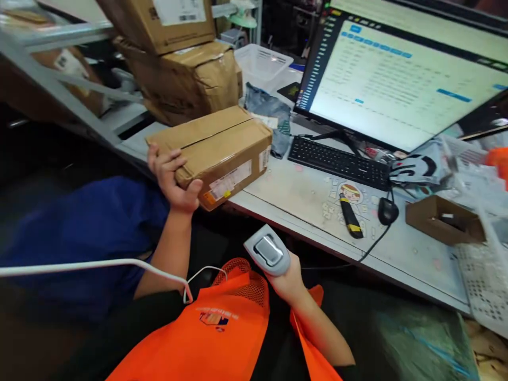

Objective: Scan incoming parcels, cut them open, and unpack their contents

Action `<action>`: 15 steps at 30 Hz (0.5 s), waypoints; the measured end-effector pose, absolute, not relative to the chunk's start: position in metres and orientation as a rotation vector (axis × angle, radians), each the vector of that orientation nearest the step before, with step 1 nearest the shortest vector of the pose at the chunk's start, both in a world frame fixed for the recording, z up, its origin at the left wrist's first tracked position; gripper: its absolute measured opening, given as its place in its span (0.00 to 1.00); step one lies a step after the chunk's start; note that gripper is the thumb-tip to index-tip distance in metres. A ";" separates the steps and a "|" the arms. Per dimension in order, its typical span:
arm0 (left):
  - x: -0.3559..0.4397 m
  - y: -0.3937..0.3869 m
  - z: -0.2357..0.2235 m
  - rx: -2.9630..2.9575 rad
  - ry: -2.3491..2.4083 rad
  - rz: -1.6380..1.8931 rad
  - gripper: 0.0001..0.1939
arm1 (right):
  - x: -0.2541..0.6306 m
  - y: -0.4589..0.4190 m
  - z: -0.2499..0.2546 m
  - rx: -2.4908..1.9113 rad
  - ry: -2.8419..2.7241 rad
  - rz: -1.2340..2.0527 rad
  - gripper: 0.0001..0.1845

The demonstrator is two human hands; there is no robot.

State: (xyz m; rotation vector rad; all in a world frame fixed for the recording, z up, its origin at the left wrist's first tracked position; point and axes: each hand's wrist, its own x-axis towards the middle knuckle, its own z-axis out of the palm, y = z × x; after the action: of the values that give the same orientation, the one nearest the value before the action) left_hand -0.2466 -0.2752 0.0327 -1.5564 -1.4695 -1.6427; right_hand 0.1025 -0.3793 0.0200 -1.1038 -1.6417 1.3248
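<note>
Brown cardboard parcel [216, 151] with white labels sits at the near edge of my pale counter [305, 198], my left hand [171, 177] clamping its corner with curled fingers, while my right hand [288, 278] grips a grey handheld scanner [268, 251] below, near a black keyboard [337, 161].

Left hand [171, 177] grips the near-left corner of the cardboard box [216, 151], which rests on the near-left edge of the desk [301, 201] — more boxes [180, 69] stacked behind it. Right hand [288, 278] holds the scanner [269, 250] below the desk edge, nearer than the box. Far right — keyboard [337, 161] before the monitor [397, 74], mouse [387, 210] just nearer.
</note>
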 end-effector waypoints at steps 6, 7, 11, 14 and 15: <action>-0.241 -0.286 0.038 -1.597 -1.565 -1.601 0.35 | 0.068 -0.348 0.011 -1.006 -1.799 1.293 0.14; -0.240 -0.285 0.039 -1.590 -1.585 -1.593 0.36 | 0.067 -0.346 0.010 -1.006 -1.795 1.295 0.15; -0.239 -0.285 0.044 -1.542 -1.568 -1.602 0.36 | 0.076 -0.353 0.011 -1.009 -1.718 1.325 0.20; -0.240 -0.291 0.045 -1.583 -1.392 -1.652 0.27 | 0.108 -0.360 0.011 -1.089 -1.611 1.283 0.27; -0.242 -0.293 0.044 -1.611 -1.340 -1.671 0.24 | 0.126 -0.360 0.012 -1.162 -1.553 1.242 0.29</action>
State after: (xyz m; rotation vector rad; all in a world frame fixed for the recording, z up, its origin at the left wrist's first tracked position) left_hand -0.2425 -0.2929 0.0441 -1.6107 -1.3398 -1.6713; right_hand 0.1261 -0.3597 0.0116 -1.1625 -1.5529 1.2421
